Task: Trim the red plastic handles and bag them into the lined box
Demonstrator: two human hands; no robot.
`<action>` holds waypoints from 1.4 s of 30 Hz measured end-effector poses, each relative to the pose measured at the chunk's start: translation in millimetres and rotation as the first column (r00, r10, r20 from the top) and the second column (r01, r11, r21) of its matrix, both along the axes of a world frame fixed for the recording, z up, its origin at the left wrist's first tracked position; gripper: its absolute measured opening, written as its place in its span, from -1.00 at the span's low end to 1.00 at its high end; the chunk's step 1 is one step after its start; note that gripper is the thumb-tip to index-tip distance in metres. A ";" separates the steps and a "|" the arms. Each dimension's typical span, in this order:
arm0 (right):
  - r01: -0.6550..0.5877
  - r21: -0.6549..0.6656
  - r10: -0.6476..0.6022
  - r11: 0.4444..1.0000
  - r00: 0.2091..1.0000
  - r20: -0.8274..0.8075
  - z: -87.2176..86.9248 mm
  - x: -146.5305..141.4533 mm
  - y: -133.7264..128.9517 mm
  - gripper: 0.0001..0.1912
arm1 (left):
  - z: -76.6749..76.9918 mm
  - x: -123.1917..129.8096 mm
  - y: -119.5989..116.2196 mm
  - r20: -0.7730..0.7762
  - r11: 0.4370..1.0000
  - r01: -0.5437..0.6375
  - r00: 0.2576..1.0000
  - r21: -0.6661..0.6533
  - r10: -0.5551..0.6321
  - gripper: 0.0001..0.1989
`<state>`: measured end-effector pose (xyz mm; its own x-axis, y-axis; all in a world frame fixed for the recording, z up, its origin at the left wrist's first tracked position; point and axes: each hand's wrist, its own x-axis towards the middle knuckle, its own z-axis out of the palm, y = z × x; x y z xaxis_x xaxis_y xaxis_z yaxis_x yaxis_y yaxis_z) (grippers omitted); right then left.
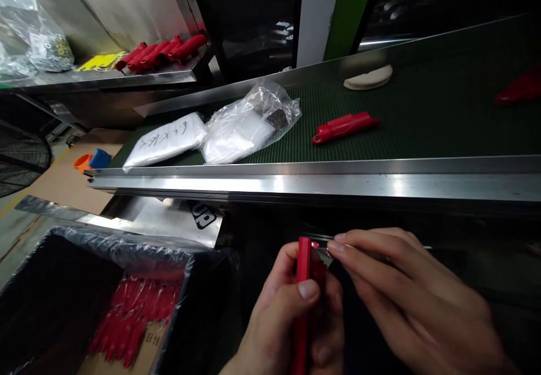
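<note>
My left hand (291,313) is wrapped round a long red plastic part (303,268), held upright with the thumb pressed on its near side. Close to the part's upper end, my right hand (406,290) is pinched on a thin shiny piece (324,247), mostly hidden by the fingertips; its kind cannot be made out. The tip of this piece meets or nearly meets the red part. Beyond both hands, another red plastic part (346,127) lies on the green conveyor belt (431,121).
Plastic bags of white sheets (169,138) lie on the belt, left of a pale curved pad (368,78). A metal rail (270,183) edges the belt. At lower left, a lined bin (186,273) holds several bagged red parts. More red parts (163,52) rest on a shelf.
</note>
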<state>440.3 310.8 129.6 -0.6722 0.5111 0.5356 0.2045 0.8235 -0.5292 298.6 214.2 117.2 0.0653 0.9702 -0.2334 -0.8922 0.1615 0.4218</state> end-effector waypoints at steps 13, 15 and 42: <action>-0.012 0.021 0.012 1.000 1.000 -0.002 -5.9 1.4 1.4 -0.55 | -9.3 4.1 -3.2 0.053 0.999 0.015 0.998 0.035 -0.017 -0.81; -0.023 0.019 0.023 1.000 1.000 -0.007 -6.5 2.0 1.6 -0.54 | -10.1 4.6 -3.3 0.056 0.999 0.011 0.998 0.034 -0.013 -0.81; -0.171 0.149 0.152 0.974 0.979 0.135 -2.7 10.6 17.5 -0.51 | -6.6 -5.7 -15.2 0.269 0.986 0.135 0.957 -0.094 -0.106 -0.52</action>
<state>450.9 328.2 126.9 -0.8041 0.3055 0.5100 0.1167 0.9223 -0.3685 292.9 199.0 110.6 0.2535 0.9206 -0.2969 -0.9401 0.3069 0.1487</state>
